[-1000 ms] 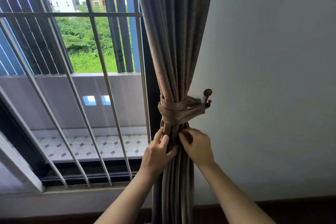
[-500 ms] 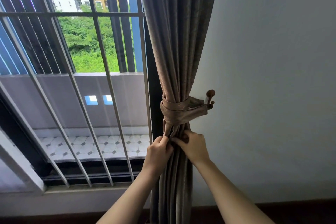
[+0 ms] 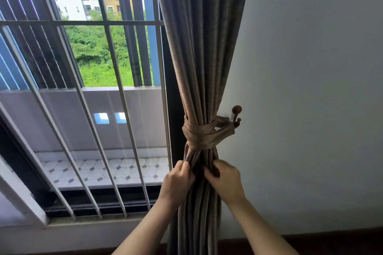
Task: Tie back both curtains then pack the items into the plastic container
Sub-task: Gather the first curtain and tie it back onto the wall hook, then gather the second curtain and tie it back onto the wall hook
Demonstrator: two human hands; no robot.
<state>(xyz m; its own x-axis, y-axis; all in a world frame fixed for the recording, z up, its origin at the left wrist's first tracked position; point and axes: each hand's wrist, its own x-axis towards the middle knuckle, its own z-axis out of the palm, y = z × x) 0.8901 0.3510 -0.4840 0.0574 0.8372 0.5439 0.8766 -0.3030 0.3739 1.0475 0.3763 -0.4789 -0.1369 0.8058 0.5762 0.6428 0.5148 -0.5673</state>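
step: folds dressed just below tieback (image 3: 204,135) | left hand (image 3: 178,182), right hand (image 3: 227,182): each pinched on curtain (image 3: 204,58) pleats | advice: pleats to be drawn down evenly, hook (image 3: 236,115) not to be unseated

An apartment room: tied curtain (image 3: 204,68), barred window (image 3: 83,109), tiled balcony (image 3: 107,170).

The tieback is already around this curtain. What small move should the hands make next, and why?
Probably release the folds: the tieback wraps the curtain and reaches the wall hook, while the left hand and right hand only pinch folds below it.
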